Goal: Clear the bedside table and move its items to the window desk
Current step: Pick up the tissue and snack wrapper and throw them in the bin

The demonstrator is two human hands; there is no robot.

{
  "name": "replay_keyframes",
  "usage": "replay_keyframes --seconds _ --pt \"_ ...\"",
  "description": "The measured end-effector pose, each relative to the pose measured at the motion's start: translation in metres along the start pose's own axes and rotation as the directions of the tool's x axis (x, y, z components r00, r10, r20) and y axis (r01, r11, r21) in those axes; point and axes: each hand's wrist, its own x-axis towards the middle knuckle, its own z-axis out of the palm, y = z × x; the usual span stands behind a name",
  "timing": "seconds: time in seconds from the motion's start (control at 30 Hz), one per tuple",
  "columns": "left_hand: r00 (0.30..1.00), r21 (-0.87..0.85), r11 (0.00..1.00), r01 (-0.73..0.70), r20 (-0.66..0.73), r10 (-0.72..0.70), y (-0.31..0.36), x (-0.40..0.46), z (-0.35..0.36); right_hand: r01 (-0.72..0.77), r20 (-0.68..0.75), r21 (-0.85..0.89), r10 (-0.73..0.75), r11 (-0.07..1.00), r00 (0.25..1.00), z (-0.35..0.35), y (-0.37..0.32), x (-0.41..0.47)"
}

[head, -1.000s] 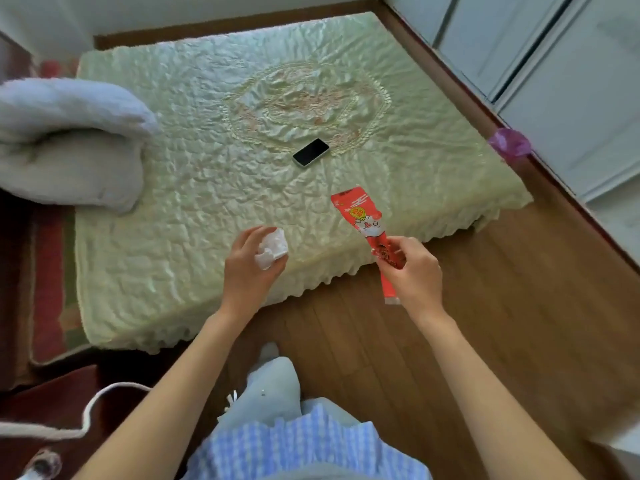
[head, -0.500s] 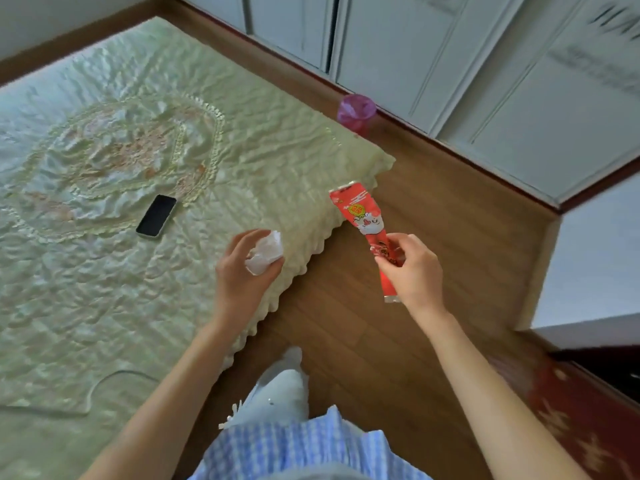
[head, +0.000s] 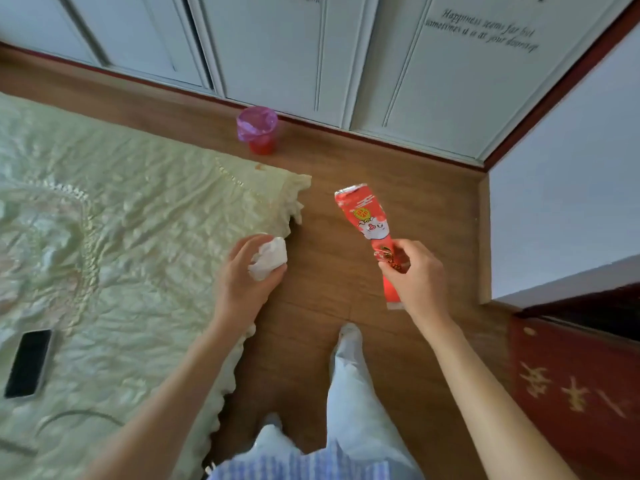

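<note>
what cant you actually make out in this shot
Head view only:
- Red packet: lower part hidden behind the right hand; print too small to read.
- White wad: partly covered by the left hand, so what it is stays unclear.
- Small bin: contents hidden by its purple liner.
- Phone: screen dark.
- Bedside table and window desk: out of frame.

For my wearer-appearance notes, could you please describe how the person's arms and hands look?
Both forearms are bare to the frame's bottom edge, with no sleeves in view. The left hand and right hand wear no gloves, and no rings, watch or bracelet are visible.
</note>
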Motion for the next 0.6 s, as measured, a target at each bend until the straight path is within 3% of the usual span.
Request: replay_keyframes --seconds 0.33,0.6 --pt "1.0 0.02 1.0 -0.016 -0.017 0.016 0.079 0.169 0.125 0.013 0.022 -0.028 -0.012 1.0 1.0 -0.042 0.06 0.196" --pt "0.996 0.082 0.993 0.088 -0.036 -0.085 0.077 0.278 0.175 0.013 0.09 -0.037 -0.01 0.999 0.996 -0.027 0.093 0.323"
